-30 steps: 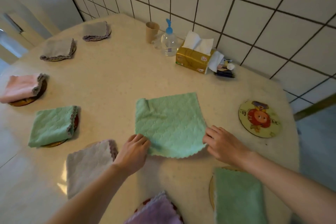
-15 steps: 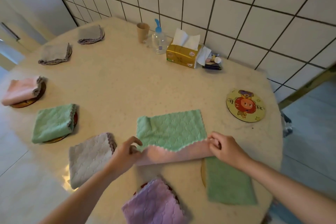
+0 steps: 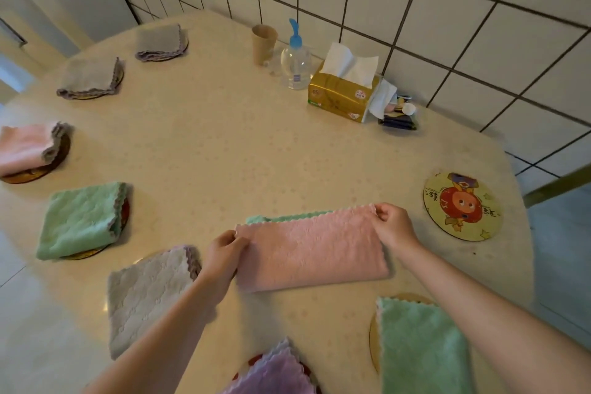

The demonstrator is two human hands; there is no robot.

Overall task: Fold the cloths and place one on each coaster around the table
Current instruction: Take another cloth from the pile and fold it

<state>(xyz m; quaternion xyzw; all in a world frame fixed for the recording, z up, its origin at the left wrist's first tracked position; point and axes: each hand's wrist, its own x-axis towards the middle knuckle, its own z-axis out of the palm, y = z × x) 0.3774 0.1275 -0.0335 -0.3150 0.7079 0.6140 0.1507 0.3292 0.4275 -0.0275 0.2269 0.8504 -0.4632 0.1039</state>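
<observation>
Now the big change sits at lower centre of the frame on the round cream speckled bench (image 3: 243,150): the square two-sided fleece cloth, green on one face and pink on the other (image 3: 311,253), lay spread green side up a second ago, and I have since carried its near edge up and over to the far edge. It is a pink rectangle, folded in half, with only a thin strip of green showing along the top left. That edge is slightly off, so I judge the corners want a small nudge before the next fold.

My left hand (image 3: 224,254) grips the cloth's upper left corner, fingers curled over the scalloped hem. My right hand (image 3: 395,227) pinches the upper right corner between thumb and fingertips.

Around the rim, seven folded cloths lie in place: a green one (image 3: 419,349) at lower right, a lilac one (image 3: 271,374) at bottom centre, a grey one (image 3: 145,294) by my left forearm, then green (image 3: 80,217), pink (image 3: 27,149) and two grey (image 3: 88,77) (image 3: 158,41) running up the left side.

One round yellow cartoon coaster (image 3: 462,206) at right centre is bare, just beside my right hand. By my reckoning this cloth is the last: one more fold across, then onto that coaster.
</observation>
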